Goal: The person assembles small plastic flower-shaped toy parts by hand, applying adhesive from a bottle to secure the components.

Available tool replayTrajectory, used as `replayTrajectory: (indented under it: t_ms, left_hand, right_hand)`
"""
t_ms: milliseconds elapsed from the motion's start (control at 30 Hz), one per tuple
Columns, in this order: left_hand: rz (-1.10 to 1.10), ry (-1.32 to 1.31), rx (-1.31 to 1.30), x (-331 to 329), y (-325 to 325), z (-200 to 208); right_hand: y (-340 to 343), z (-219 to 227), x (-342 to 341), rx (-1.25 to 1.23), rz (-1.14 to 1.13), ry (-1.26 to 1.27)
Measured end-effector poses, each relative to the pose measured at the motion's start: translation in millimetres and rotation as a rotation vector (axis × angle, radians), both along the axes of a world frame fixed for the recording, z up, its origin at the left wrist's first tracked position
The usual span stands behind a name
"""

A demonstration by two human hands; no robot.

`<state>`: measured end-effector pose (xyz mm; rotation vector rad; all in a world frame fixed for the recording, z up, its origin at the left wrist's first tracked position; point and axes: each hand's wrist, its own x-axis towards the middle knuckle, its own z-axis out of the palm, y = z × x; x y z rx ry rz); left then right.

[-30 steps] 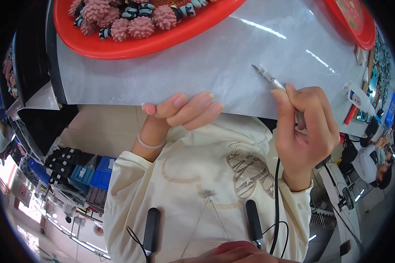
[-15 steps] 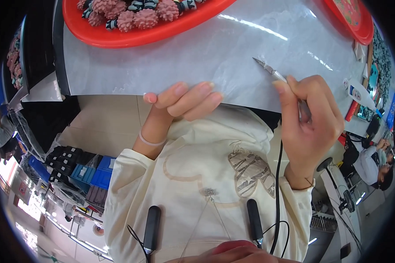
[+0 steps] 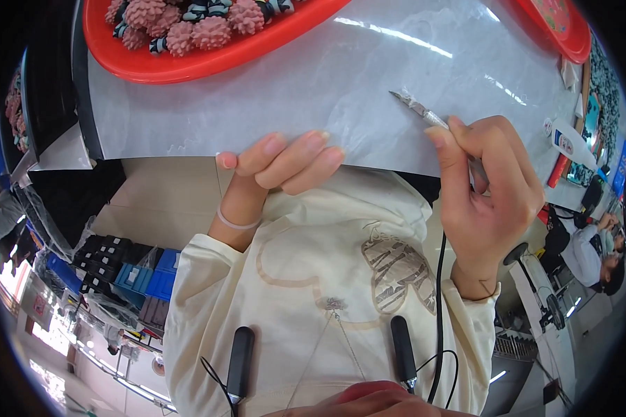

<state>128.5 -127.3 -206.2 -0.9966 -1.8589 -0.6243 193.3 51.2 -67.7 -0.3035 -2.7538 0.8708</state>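
My right hand [image 3: 497, 177] is closed round the slim silver handle of a craft knife [image 3: 421, 110]. Its pointed blade is angled up and left over the grey marbled tabletop [image 3: 257, 104], with whitish residue on the metal. At the table's near edge, my left hand [image 3: 289, 163] has its fingers loosely bent and a little apart. I see nothing in them; the thumb is hidden. Beyond that hand, a red tray [image 3: 188, 73] holds several pink, bumpy, cone-like pieces [image 3: 212, 33] and small black-and-pale striped pieces [image 3: 158, 45].
Another red tray [image 3: 574, 48] stands at the far right. Along the right edge are a white bottle [image 3: 572, 144] and a red tube [image 3: 558, 174]. Blue bins [image 3: 162, 274] and black boxes [image 3: 106, 254] are stacked on the left. A black cable [image 3: 439, 313] hangs before my shirt.
The knife and the red tray sit slightly further left in view, and the tray slightly lower. My left hand appears shifted a little left; both hands keep their poses.
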Motion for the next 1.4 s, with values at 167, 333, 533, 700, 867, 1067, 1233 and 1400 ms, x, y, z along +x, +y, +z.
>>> replayTrajectory:
  t_ms: [167, 333, 533, 700, 867, 1067, 1233, 1400]
  left_hand:
    - [-0.002, 0.002, -0.007, 3, -1, -1]
    - [-0.008, 0.009, -0.035, 2, -4, -2]
    - [-0.043, 0.024, -0.028, 1, -2, 1]
    - [-0.008, 0.041, -0.024, 0, -3, -2]
    - [-0.02, 0.051, -0.067, -2, -9, -2]
    - [-0.001, 0.041, -0.045, 2, -5, -2]
    - [-0.02, 0.04, -0.07, 1, -8, -4]
    - [-0.02, 0.033, -0.126, 4, -14, 0]
  right_hand:
    - [1, 3, 4, 0.017, 0.023, -0.022]
    - [-2, -1, -1, 0.024, 0.014, 0.019]
    - [0, -3, -5, 0.029, 0.019, 0.031]
    - [0, 4, 0, 0.015, 0.028, -0.039]
    - [2, -3, -14, 0.046, -0.026, 0.029]
    - [3, -2, -9, 0.025, 0.012, -0.005]
    - [5, 3, -3, -0.003, 0.046, -0.056]
    - [6, 0, -10, 0.01, 0.047, -0.001]
